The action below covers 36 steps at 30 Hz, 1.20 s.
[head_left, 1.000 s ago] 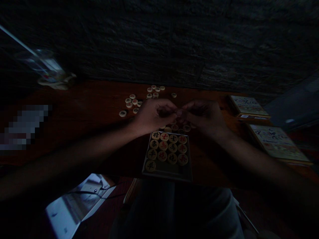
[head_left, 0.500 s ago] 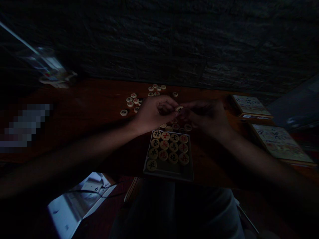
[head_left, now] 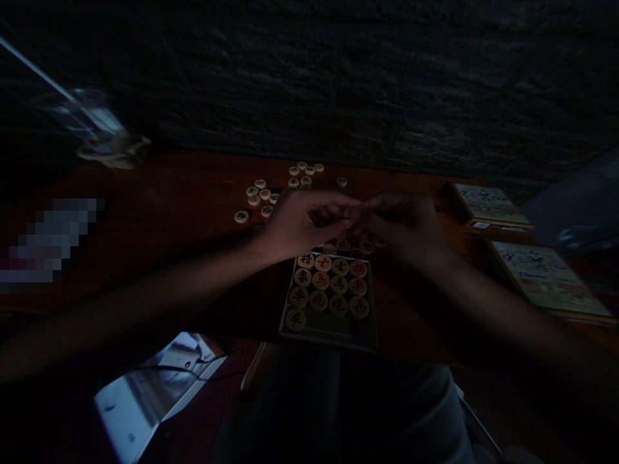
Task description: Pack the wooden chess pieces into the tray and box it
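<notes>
My left hand [head_left: 302, 222] and my right hand [head_left: 403, 225] meet fingertip to fingertip above the wooden table. Pinched between them is a round Chinese chess piece [head_left: 347, 212], mostly hidden by the fingers. Just nearer to me lies a shallow box tray [head_left: 338, 325] with rows of Chinese chess pieces [head_left: 320, 281] lying face up, marked in red and black. Its front row holds a single piece [head_left: 295, 319] at the left. More loose pieces [head_left: 343, 245] lie under and behind my hands, partly covered by them.
Scattered pieces [head_left: 254, 200] spread toward the wall [head_left: 290, 77] at the back. Two flat boxes [head_left: 546, 274] lie at the right. A clear container [head_left: 104, 132] stands at the back left. Below the table edge, a white box [head_left: 159, 393] with a dark cable shows.
The fingers have closed further over the piece, whose marked face showed before and is now mostly covered. Both hands stay in nearly the same place. The pieces in the tray are unchanged.
</notes>
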Tool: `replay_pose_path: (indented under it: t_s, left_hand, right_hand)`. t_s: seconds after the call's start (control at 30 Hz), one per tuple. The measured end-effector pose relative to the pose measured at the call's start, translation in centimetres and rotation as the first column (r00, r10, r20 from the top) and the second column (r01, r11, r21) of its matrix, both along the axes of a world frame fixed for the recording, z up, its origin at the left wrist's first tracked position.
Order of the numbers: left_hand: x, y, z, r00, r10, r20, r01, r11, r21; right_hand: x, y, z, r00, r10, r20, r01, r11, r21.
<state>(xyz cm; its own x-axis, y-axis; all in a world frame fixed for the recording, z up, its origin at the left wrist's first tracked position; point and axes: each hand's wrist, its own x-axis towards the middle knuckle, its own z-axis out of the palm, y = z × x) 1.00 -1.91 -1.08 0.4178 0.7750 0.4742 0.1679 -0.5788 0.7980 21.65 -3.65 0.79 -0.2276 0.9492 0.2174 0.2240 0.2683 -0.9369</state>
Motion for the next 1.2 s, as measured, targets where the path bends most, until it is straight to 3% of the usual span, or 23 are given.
replay_pose_path:
  t_s: [0.2, 0.33, 0.7, 1.2]
  left_hand:
    - [-0.06, 0.03, 0.17, 0.999, 0.043, 0.030, -0.041, 0.998, -0.058]
    - [-0.06, 0.08, 0.28, 0.998, 0.064, 0.014, -0.064, 0.998, -0.024]
    - [0.10, 0.59, -0.03, 0.998, 0.047, 0.047, -0.050, 0.997, 0.055]
    - [0.04, 0.17, 0.11, 0.999, 0.000, 0.034, -0.001, 0.999, 0.035]
  right_hand:
    - [0.10, -0.03, -0.23, 1.000, -0.013, 0.020, 0.013, 1.000, -0.003]
    - [0.08, -0.13, -0.25, 1.000, -0.001, 0.028, 0.001, 1.000, -0.001]
    - [0.06, 0.12, -0.49, 0.997, 0.066, -0.034, -0.065, 0.997, 0.032]
    - [-0.08, -0.18, -0.20, 0.997, 0.040, -0.067, -0.040, 0.999, -0.001]
